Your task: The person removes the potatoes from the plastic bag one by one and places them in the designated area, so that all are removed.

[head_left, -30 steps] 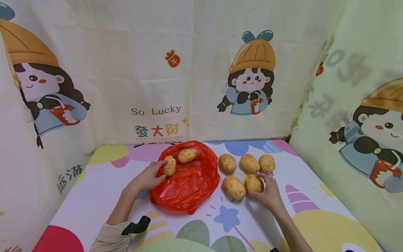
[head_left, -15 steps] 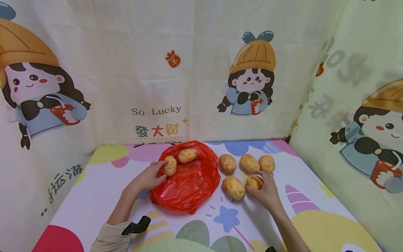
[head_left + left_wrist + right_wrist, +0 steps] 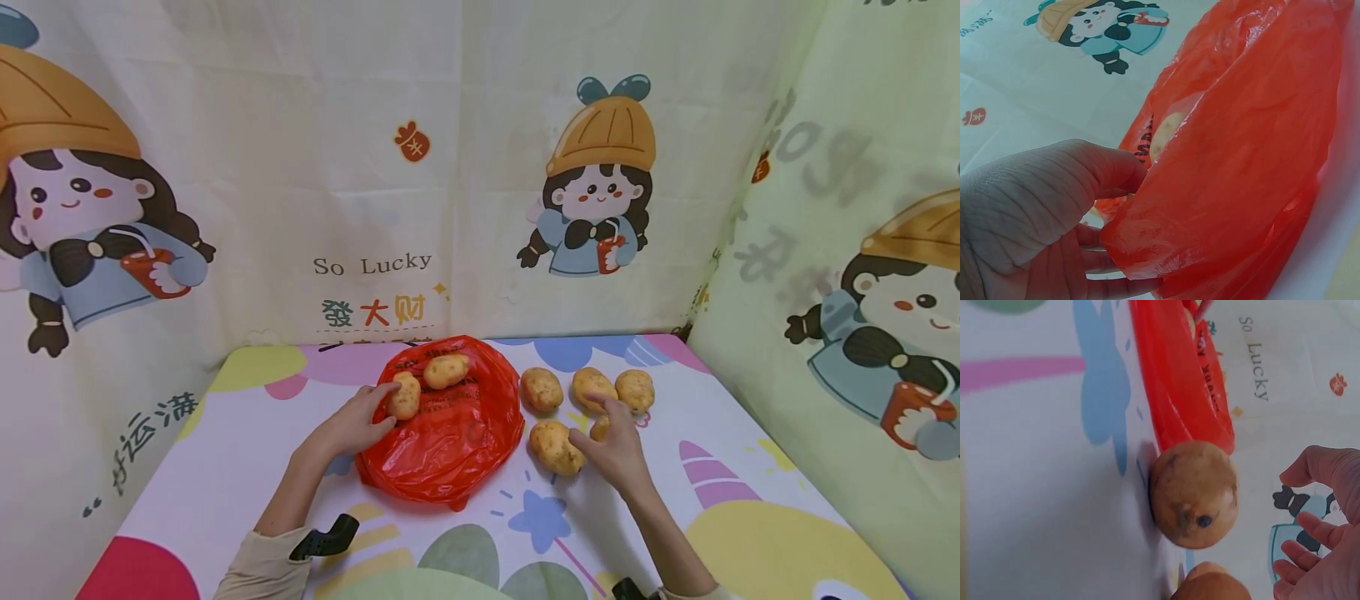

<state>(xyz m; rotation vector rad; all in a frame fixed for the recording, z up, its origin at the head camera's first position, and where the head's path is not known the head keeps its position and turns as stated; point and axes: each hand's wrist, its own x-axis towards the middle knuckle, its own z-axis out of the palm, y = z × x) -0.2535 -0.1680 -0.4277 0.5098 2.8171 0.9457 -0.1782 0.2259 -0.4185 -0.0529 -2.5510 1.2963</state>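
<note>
A red plastic bag [image 3: 465,433] lies spread on the table with two potatoes on it, one farther back [image 3: 446,371] and one at the left [image 3: 405,396]. My left hand [image 3: 356,423] grips the bag's left edge beside that left potato; in the left wrist view, the red film [image 3: 1235,162] hides some fingertips. To the right of the bag, my right hand [image 3: 617,446] hovers with spread fingers and nothing between them. Just left of its thumb is a large front potato [image 3: 555,446]; a smaller potato [image 3: 599,428] is partly hidden behind the hand.
Three more potatoes stand in a back row: left [image 3: 542,389], middle [image 3: 591,387] and right [image 3: 636,390]. Printed cloth walls [image 3: 480,200] rise behind and beside the patterned table [image 3: 420,550].
My right hand has come off the smaller front potato and shifted left toward the large one, fingers spreading wider. The left hand and the bag stay put.
</note>
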